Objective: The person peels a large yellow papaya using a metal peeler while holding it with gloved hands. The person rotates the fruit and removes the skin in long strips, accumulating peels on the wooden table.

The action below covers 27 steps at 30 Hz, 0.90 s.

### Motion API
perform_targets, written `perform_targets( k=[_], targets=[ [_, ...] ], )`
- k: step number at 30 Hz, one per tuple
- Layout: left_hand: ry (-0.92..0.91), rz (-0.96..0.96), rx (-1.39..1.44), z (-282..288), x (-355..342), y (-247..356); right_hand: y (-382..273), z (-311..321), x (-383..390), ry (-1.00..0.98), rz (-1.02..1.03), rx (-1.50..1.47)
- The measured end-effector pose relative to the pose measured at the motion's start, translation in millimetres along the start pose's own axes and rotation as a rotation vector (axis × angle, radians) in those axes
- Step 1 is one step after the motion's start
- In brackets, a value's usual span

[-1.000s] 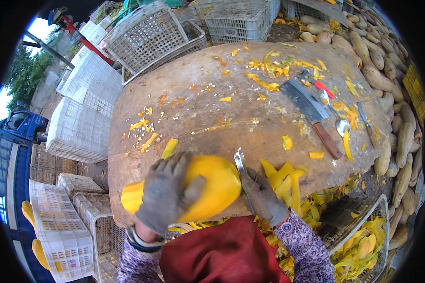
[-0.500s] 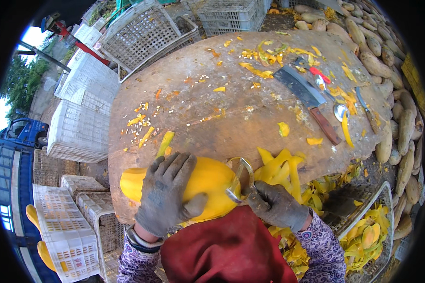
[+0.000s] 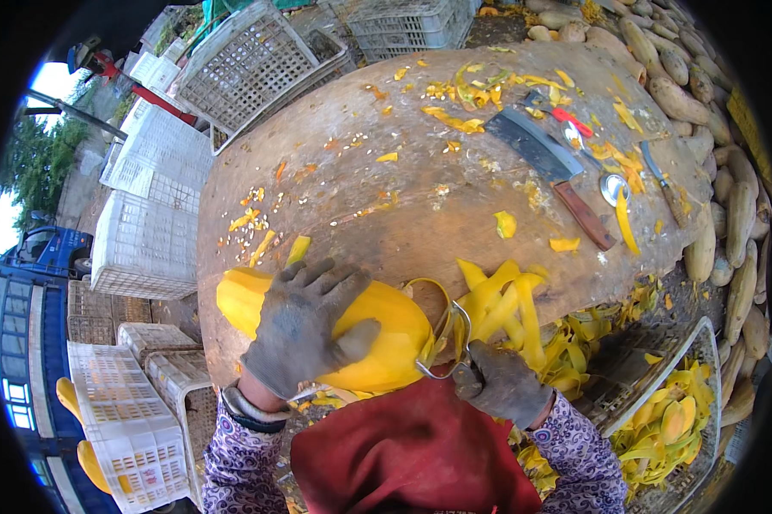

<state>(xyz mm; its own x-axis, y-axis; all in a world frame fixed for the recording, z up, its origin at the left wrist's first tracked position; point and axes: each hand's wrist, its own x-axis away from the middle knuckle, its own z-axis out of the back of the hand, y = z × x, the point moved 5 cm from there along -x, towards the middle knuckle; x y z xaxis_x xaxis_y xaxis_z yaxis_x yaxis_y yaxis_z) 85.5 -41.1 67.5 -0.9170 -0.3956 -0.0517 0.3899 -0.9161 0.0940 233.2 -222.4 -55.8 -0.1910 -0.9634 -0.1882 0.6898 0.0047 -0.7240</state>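
A peeled yellow squash (image 3: 384,319) lies along the near edge of the wooden table, its narrow end to the left. My left hand (image 3: 307,330), in a grey glove, presses over its middle with fingers wrapped across the top. My right hand (image 3: 504,383), gloved too, grips a metal peeler (image 3: 466,330) at the squash's right end. A thin curl of peel (image 3: 430,283) loops up from the peeler. Just beyond the peeler lie long yellow peel strips (image 3: 504,304). A small peel piece (image 3: 299,250) rests behind my left hand.
On the tabletop (image 3: 343,184) are a cleaver (image 3: 536,144), a spoon (image 3: 614,187), a small knife (image 3: 660,178), seeds and scraps. A crate of peelings (image 3: 673,420) stands at lower right. Unpeeled squashes (image 3: 740,210) pile up on the right; white crates (image 3: 142,244) stand on the left.
My right hand and the peeler have shifted slightly right at the squash's end, and a curl of peel now stands out more. My left hand stays on the squash.
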Motion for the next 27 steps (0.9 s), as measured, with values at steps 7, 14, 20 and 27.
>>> perform_targets(
  k=[7, 14, 20, 27],
  targets=[
    [-0.149, 0.124, 0.212, -2.4, -12.4, -22.4, 5.6, -4.0, 29.4, 0.024, -0.030, -0.051],
    [-0.189, 0.055, 0.253, -2.5, -22.0, -23.5, -22.4, 20.6, -31.9, 0.115, 0.322, 0.213],
    [-0.179, 0.081, 0.285, -4.6, -22.8, -26.1, -3.2, 16.0, -54.1, -0.087, 0.425, 0.293],
    [-0.150, 0.074, 0.262, -3.7, -21.9, -24.8, 22.5, 23.4, -30.1, -0.172, 0.296, 0.211]
  ],
)
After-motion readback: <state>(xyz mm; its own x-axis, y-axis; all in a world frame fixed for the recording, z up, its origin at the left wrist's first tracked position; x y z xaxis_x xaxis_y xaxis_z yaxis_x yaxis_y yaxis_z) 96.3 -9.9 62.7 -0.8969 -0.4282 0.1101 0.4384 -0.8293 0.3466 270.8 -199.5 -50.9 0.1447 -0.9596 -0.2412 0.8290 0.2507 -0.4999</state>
